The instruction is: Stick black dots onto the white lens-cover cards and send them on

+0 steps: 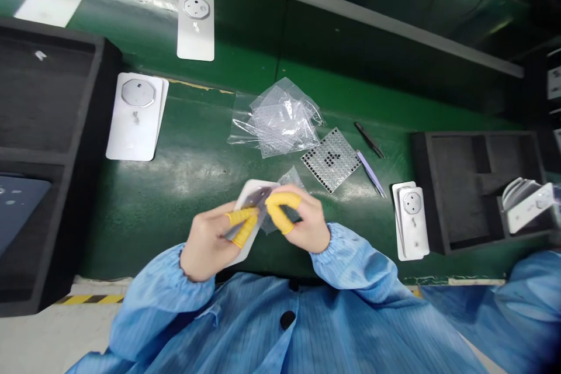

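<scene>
My left hand (215, 241) is closed on a white phone back cover (251, 247) held tilted above the bench, its thumb and finger in yellow finger cots. A greyish, blurred area shows on the cover's face. At the cover's upper end is my right hand (302, 217), also in yellow finger cots, with thumb and forefinger pinched together. Whatever lies between those fingertips is too small to make out. A small clear plastic sheet (291, 177) lies partly hidden behind my right hand. Beyond it rests a clear sheet of small black dots (332, 160).
Clear plastic bags (287, 120) lie in the middle. Dark tweezers (369, 140) and lilac tweezers (371, 173) lie to the right. White covers (137, 120) and more covers (412, 222) flank my hands. Black trays (90, 123) (432, 193) stand at both sides. A blue sleeve (532, 286) shows at right.
</scene>
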The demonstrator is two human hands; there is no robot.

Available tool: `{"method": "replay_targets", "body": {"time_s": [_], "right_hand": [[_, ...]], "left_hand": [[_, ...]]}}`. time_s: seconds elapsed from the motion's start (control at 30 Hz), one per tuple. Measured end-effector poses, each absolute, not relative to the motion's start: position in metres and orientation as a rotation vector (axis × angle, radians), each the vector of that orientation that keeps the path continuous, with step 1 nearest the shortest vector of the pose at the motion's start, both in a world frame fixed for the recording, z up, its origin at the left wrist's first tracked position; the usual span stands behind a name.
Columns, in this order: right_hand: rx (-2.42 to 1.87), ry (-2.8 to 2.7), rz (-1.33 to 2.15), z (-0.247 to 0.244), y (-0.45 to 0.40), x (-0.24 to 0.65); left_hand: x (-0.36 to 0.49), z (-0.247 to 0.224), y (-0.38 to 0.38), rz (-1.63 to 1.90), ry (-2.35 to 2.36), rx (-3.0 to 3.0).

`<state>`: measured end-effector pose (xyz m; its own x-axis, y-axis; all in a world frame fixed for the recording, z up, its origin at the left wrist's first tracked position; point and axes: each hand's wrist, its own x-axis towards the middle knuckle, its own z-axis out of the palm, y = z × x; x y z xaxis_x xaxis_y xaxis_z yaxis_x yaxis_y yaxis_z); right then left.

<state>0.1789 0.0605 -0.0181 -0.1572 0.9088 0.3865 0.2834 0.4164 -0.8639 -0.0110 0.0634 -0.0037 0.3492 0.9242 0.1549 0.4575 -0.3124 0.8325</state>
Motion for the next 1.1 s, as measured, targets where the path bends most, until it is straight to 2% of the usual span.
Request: {"method": "replay_targets", "body": {"time_s": [0.17, 0.37, 0.83, 0.97, 1.1], "right_hand": [[-1.26, -1.362, 0.605, -0.015, 0.066, 0.207], [-1.279, -1.421, 0.593, -0.02, 0.062, 0.217], [-1.232, -1.57, 0.787, -0.029, 0.061, 0.187], [-1.129, -1.797, 0.965, -0.046, 0.054, 0.169], [-1.147, -1.822, 0.989, -0.056, 0.042, 0.179]], "left_hand": [[-0.01, -0.005, 0.121, 0.779, 1.595, 1.37], [-0.03, -0.013, 0.174, 0.557, 1.763, 1.279], [-0.048, -0.013, 0.078, 0.411, 1.551, 1.071], [-0.071, -0.004, 0.071, 0.533, 1.609, 1.048], [-0.09, 0.017, 0.058, 0.868, 1.681, 0.939]]}}
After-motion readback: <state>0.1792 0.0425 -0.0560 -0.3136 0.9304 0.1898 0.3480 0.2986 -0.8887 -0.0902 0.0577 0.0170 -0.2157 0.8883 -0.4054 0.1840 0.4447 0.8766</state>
